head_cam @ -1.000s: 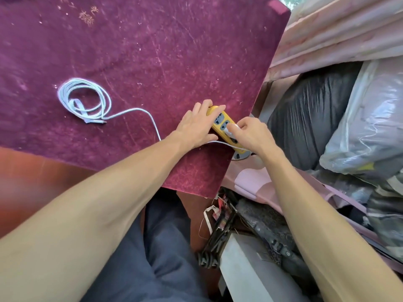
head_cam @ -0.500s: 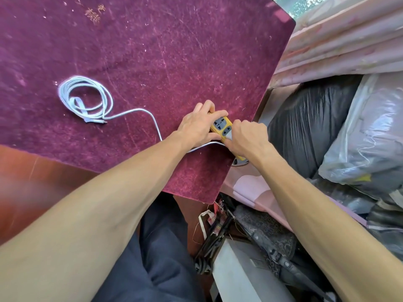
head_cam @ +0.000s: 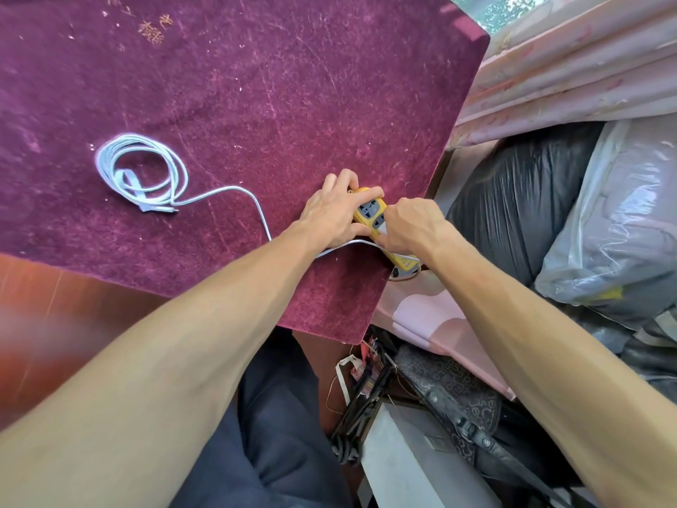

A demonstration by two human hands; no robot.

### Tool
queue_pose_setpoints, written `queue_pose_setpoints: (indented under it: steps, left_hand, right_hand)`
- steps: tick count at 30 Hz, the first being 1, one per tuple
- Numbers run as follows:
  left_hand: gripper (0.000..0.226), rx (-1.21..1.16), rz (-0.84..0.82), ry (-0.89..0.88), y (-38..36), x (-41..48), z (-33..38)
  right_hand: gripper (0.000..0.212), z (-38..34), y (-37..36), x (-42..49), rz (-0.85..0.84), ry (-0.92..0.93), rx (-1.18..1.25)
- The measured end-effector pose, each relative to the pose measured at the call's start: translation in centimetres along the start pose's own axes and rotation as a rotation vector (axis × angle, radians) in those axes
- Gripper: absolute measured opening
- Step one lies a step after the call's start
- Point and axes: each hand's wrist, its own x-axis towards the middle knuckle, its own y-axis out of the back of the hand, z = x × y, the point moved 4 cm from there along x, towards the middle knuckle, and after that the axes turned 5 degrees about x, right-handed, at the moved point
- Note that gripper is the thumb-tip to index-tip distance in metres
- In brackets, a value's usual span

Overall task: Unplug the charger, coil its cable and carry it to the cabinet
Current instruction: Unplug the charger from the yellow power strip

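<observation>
Far left on the counter, draped in a worn maroon cloth: white cable lying in a loose coil, plug end beside it, one strand snaking right and slipping under the left forearm. Then the left hand, palm down, fingers wrapped over the far end of a yellow power strip, pinning it near the counter's right edge. Right beside it, nearly touching, the right hand, grip closed around a white charger seated in the strip, only a sliver of it showing. Charger not yet free of the socket. Off the counter's edge to the right: pink curtain, black bag, clear plastic bag.
</observation>
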Motion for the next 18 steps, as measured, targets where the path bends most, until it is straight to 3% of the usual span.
queue_pose_setpoints:
  steps: [18]
  left_hand:
    - [0.071, 0.039, -0.035, 0.028, -0.17, 0.4, 0.12]
  right_hand:
    - [0.047, 0.47, -0.15, -0.29, 0.045, 0.048, 0.04]
